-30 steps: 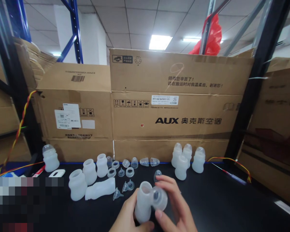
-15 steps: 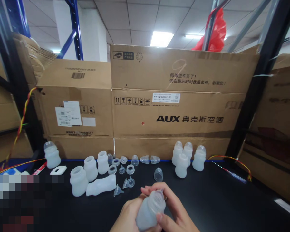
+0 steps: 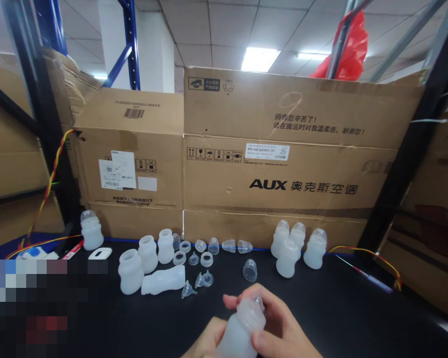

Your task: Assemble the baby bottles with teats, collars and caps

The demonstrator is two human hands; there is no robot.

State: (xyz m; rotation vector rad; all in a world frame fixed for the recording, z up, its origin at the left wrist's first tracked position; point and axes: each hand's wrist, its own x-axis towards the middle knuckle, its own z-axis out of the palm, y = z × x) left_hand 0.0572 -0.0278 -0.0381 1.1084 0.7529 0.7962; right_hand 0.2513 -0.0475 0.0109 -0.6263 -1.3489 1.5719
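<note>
Head view: a milky bottle [image 3: 237, 339] with a clear nipple [image 3: 259, 302] at its mouth is held low in front of the person, its top leaning to the right. The left hand [image 3: 206, 339] grips the body from the left, most of its fingers hidden by the bottle. The right hand [image 3: 278, 320] pinches around the neck, thumb on the near side and fingers curled over the far side. Just beyond, a clear cap [image 3: 250, 270] sits alone on the black desk [image 3: 354, 323]. To its left lie loose funnel-shaped nipples [image 3: 188, 289], clear rings [image 3: 206, 259] and more caps, two of them on their sides. Farther left, three open bottles [image 3: 130, 271] stand upright, with a fourth bottle [image 3: 163, 280] lying in front of them; a capped bottle [image 3: 92, 231] stands near the dark rack post [image 3: 56, 124]. Toward the right, four capped bottles [image 3: 286, 258] stand near one another. Large cardboard [image 3: 216, 194] forms the backdrop, a red bag [image 3: 353, 47] above it.
</note>
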